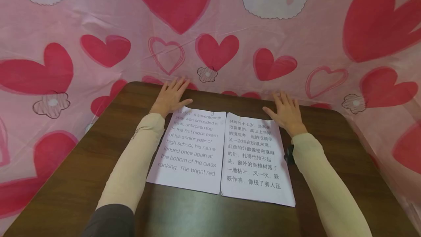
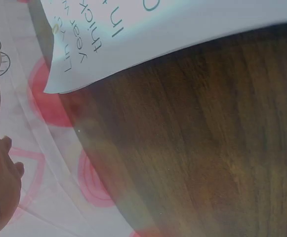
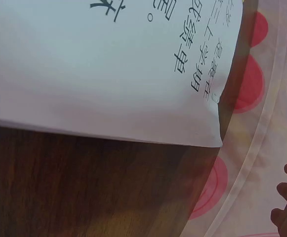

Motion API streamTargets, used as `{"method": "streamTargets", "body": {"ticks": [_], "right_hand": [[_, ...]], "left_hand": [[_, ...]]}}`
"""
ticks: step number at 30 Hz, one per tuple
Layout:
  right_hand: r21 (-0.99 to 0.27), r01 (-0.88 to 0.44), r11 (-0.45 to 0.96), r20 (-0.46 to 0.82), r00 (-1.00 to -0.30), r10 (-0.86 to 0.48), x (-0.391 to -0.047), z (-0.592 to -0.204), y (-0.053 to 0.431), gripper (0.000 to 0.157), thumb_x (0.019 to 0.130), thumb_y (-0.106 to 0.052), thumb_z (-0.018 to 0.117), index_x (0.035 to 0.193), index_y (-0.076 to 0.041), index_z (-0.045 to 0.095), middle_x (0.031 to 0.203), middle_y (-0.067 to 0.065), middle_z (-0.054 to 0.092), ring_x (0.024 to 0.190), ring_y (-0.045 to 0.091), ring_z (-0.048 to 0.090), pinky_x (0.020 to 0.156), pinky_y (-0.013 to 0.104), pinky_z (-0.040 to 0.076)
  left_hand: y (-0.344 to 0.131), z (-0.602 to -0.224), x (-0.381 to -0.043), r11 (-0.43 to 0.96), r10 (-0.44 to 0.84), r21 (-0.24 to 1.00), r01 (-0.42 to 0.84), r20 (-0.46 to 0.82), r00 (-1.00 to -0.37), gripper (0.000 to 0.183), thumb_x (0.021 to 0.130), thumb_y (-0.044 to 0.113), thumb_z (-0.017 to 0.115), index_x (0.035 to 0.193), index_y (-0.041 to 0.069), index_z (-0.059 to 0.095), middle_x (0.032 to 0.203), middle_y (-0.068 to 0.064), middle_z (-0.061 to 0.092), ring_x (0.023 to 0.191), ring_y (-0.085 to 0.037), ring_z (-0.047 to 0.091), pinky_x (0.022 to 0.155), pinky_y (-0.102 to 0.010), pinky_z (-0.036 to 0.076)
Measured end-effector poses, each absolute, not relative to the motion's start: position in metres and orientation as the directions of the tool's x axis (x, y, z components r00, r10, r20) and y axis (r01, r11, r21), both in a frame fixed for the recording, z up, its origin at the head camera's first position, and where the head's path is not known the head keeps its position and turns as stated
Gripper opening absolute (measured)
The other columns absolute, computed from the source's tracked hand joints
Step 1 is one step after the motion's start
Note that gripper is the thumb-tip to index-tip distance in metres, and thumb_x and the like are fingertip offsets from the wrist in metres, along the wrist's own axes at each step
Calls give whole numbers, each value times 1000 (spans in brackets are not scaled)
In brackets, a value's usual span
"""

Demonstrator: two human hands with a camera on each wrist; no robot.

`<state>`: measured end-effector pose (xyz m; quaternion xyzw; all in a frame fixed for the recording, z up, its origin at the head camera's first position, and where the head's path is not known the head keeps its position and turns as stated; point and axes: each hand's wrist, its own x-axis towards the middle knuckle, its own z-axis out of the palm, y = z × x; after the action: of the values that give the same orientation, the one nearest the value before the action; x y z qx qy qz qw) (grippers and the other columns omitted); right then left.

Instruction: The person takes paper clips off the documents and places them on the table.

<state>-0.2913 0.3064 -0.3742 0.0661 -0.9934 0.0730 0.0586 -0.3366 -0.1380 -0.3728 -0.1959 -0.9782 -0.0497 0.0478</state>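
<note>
English sheet (image 1: 187, 149) and Chinese sheet (image 1: 253, 160) side by side, both bearing large dark print, mid tabletop (image 1: 184, 209), left hand (image 1: 170, 97) and right hand (image 1: 286, 112) at the tabletop's far edge, each grip wide with fingers spread, heart-patterned cloth (image 1: 227, 17) behind the tabletop

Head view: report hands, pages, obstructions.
Left hand, right hand empty, fingers spread. English page, Chinese page side by side on table. Most print unobstructed.

the head view is dim and slightly soft, with a dull sheen on the near table (image 1: 184, 213) and hearts (image 1: 371, 25) stretched toward its edges. glare whitens the left page (image 2: 153, 32) in the left wrist view; in the right wrist view the table is dark.
</note>
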Motion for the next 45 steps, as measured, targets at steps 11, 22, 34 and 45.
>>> {"method": "streamTargets", "body": {"ticks": [11, 22, 34, 45], "right_hand": [[-162, -155, 974, 152, -980, -131, -291, -372, 302, 82, 97, -60, 47, 158, -11, 25, 164, 25, 21, 151, 48, 17, 123, 65, 5], [-220, -215, 952, 250, -955, -158, -293, -370, 279, 70, 99, -47, 53, 152, -5, 38, 155, 24, 40, 141, 48, 36, 118, 65, 24], [-288, -220, 932, 227, -961, -157, -303, -374, 243, 62, 102, -43, 51, 150, -6, 41, 152, 24, 45, 140, 46, 41, 115, 63, 31], [-466, -185, 865, 72, -983, -171, -308, -376, 203, 62, 102, -48, 51, 148, -7, 46, 147, 18, 53, 137, 38, 48, 115, 58, 35]], "left_hand": [[-142, -372, -332, 920, 369, 106, 377, 90, -925, 83, 99, 58, 45, 162, 16, 12, 170, -13, 11, 158, -36, 10, 127, -57, 4], [-150, -378, -328, 912, 366, 156, 380, 111, -924, 76, 101, 51, 48, 159, 8, 25, 165, -17, 27, 153, -38, 24, 125, -59, 16], [-147, -381, -326, 910, 329, 244, 335, 65, -942, 74, 100, 46, 54, 156, 4, 30, 159, -20, 38, 146, -42, 36, 121, -60, 26], [-144, -389, -329, 903, 345, 259, 341, 34, -938, 68, 100, 44, 57, 152, 4, 38, 153, -19, 47, 141, -40, 43, 119, -58, 30]]}}
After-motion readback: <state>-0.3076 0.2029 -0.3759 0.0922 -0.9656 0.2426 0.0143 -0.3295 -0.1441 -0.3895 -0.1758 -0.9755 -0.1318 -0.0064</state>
